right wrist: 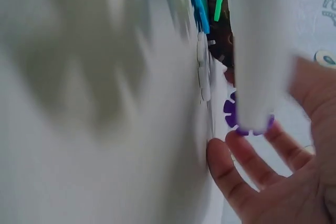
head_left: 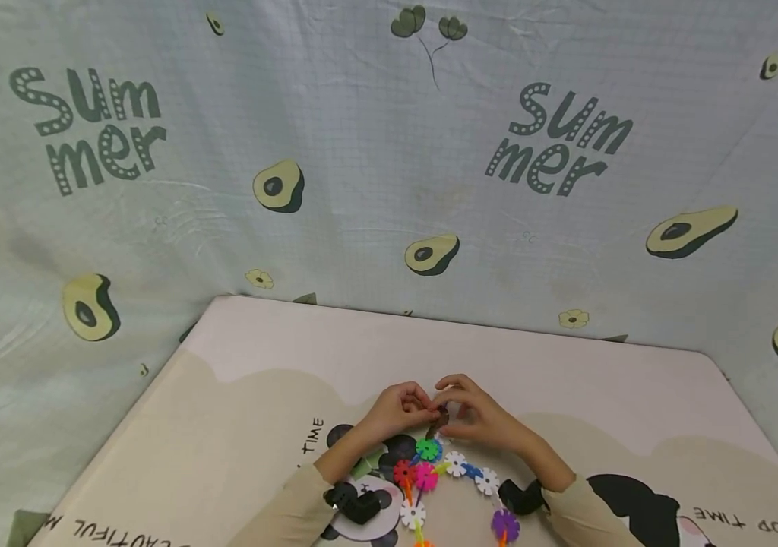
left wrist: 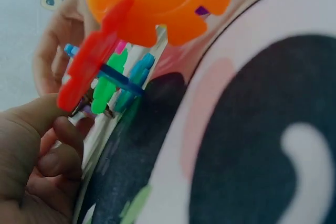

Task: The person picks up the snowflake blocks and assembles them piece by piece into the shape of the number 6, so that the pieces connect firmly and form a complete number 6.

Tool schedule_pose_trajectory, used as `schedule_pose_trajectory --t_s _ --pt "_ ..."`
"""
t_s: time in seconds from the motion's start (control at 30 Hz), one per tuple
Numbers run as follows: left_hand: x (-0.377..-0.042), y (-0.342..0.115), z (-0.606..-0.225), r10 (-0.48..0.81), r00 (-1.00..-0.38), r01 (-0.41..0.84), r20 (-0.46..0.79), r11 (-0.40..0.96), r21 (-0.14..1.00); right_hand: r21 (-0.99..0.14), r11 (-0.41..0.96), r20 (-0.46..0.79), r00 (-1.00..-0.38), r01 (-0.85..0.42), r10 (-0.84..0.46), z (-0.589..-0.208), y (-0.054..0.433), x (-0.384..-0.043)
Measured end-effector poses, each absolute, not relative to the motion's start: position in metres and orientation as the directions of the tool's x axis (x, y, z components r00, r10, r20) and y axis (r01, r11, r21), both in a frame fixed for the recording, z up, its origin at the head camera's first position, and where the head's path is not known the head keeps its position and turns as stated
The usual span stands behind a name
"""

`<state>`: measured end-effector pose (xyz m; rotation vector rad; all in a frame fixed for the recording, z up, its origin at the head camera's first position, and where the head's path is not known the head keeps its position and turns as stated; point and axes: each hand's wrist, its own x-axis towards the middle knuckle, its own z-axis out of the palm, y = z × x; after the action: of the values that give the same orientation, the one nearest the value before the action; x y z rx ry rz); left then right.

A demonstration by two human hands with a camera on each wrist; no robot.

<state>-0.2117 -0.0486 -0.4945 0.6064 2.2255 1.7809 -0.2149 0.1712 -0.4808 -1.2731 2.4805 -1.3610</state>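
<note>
In the head view my left hand (head_left: 392, 416) and right hand (head_left: 481, 418) meet beyond a chain of notched plastic flower discs. Left thumb and fingers pinch a dark brown flower disc (right wrist: 220, 45). A purple flower disc (right wrist: 231, 115) sits at my right fingertips, apparently pinched; a white disc (right wrist: 260, 51) close to the camera partly hides this grip. Just below the hands lies a green disc (head_left: 428, 450) over a blue one. Pink (head_left: 426, 477), red (head_left: 403, 472) and white (head_left: 456, 463) discs continue the chain.
The mat (head_left: 396, 334) carries panda drawings and lettering. Another purple disc (head_left: 506, 526) lies by my right wrist. An orange disc (left wrist: 157, 11) looms in the left wrist view. An avocado-print cloth (head_left: 362, 152) hangs behind the mat's far edge.
</note>
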Motion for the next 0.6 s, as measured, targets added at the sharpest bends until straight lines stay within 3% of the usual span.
schedule_pose_trajectory --t_s 0.4,0.6 --pt "-0.189 -0.080 -0.481 0.445 -0.895 0.189 -0.023 0.427 0.884 -0.649 0.332 0.270 -0.615 -0.685 -0.741 -0.477 0.164 -0.211" --pt "-0.187 -0.073 -0.472 0.559 -0.807 0.064 -0.190 0.403 0.913 -0.639 0.280 0.319 -0.578 -0.716 -0.751 -0.477 0.169 -0.214"
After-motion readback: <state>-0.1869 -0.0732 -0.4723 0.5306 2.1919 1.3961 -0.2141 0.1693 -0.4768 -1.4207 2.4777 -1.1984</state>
